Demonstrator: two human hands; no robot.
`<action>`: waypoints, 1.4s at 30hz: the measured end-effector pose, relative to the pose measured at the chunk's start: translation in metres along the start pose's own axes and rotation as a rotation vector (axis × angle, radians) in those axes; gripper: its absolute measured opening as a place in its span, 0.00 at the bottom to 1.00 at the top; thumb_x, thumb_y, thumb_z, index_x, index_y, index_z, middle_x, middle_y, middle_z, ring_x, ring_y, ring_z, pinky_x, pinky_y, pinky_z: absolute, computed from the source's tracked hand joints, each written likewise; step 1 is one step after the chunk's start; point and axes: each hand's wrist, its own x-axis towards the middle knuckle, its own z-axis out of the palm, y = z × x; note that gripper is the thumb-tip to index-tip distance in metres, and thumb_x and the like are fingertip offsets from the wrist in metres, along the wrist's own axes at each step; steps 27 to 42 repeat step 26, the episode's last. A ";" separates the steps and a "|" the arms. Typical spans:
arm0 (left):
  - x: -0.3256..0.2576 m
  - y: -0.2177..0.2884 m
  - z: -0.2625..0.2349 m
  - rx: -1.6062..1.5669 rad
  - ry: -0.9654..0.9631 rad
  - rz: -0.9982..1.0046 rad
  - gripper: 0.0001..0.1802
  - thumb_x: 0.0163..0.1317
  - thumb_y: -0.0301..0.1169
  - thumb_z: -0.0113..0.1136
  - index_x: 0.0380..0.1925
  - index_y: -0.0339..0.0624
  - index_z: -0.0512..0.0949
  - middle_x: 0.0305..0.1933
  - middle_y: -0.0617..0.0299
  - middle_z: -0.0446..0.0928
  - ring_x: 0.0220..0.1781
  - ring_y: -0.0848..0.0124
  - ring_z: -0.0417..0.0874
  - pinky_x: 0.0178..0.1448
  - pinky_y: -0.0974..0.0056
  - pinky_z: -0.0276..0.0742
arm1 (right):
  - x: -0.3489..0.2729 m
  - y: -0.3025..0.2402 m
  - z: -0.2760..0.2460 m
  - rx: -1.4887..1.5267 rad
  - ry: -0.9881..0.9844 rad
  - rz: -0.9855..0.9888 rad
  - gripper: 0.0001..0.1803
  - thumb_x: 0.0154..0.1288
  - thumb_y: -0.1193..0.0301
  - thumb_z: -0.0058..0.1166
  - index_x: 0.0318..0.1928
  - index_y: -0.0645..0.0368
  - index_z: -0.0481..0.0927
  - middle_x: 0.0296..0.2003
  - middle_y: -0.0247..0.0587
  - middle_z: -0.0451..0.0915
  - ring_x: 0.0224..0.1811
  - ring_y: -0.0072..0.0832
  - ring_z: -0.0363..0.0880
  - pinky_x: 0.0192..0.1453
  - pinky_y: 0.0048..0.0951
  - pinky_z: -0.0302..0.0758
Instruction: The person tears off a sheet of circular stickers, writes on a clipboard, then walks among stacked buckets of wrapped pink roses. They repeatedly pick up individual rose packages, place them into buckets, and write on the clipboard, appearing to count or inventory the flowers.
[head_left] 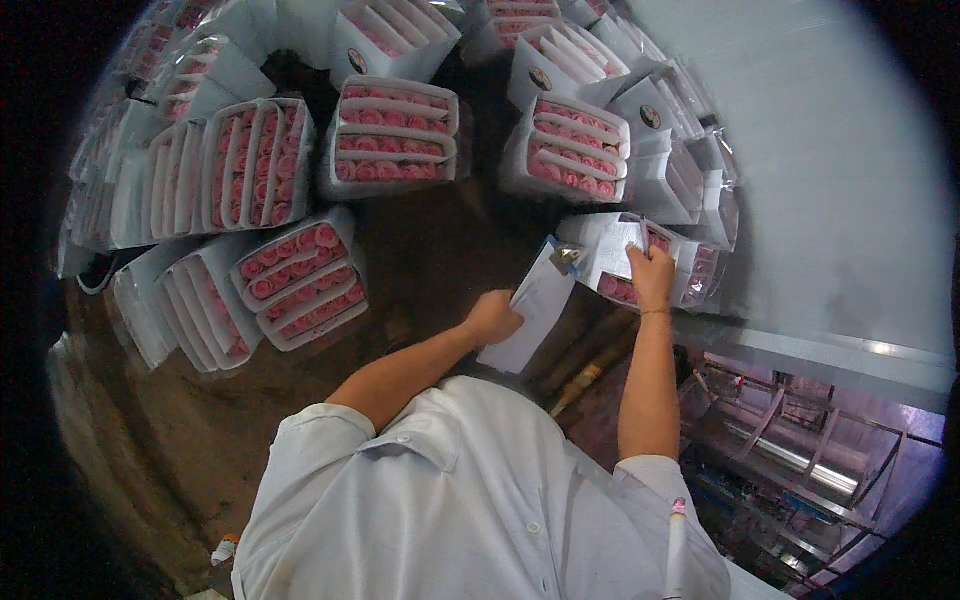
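Note:
My left hand (494, 318) is closed on the left edge of a clipboard (536, 310) that bears white sheets and has a metal clip at its top. My right hand (652, 275) is closed around a thin pen (644, 236), which points up and away from me. It is over a wrapped bunch of pink roses (618, 290), on which a white paper (612, 250) with print lies. The clipboard's clip comes close to the left side of that bunch. My fingertips are partly hidden by the hands themselves.
Several wrapped bunches of pink roses stand around the brown floor (420, 250), such as one at far middle (392, 118), one at left (262, 165) and one at near left (305, 280). A pale grey wall (830, 180) rises at right. Metal framework (800, 450) shows at lower right.

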 end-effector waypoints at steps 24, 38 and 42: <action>-0.019 -0.007 -0.032 -0.056 0.117 0.031 0.20 0.55 0.32 0.65 0.47 0.35 0.81 0.43 0.46 0.84 0.45 0.52 0.86 0.51 0.54 0.80 | 0.012 0.000 -0.011 0.575 0.245 0.168 0.19 0.64 0.55 0.61 0.32 0.60 0.82 0.24 0.31 0.79 0.23 0.23 0.69 0.30 0.32 0.68; -0.031 -0.007 -0.059 -0.177 0.145 0.038 0.20 0.57 0.32 0.64 0.50 0.37 0.81 0.45 0.49 0.85 0.46 0.51 0.86 0.52 0.54 0.80 | -0.007 -0.025 -0.048 0.856 0.152 0.288 0.19 0.65 0.54 0.60 0.39 0.59 0.83 0.25 0.30 0.79 0.22 0.24 0.72 0.29 0.30 0.70; -0.031 -0.007 -0.059 -0.177 0.145 0.038 0.20 0.57 0.32 0.64 0.50 0.37 0.81 0.45 0.49 0.85 0.46 0.51 0.86 0.52 0.54 0.80 | -0.007 -0.025 -0.048 0.856 0.152 0.288 0.19 0.65 0.54 0.60 0.39 0.59 0.83 0.25 0.30 0.79 0.22 0.24 0.72 0.29 0.30 0.70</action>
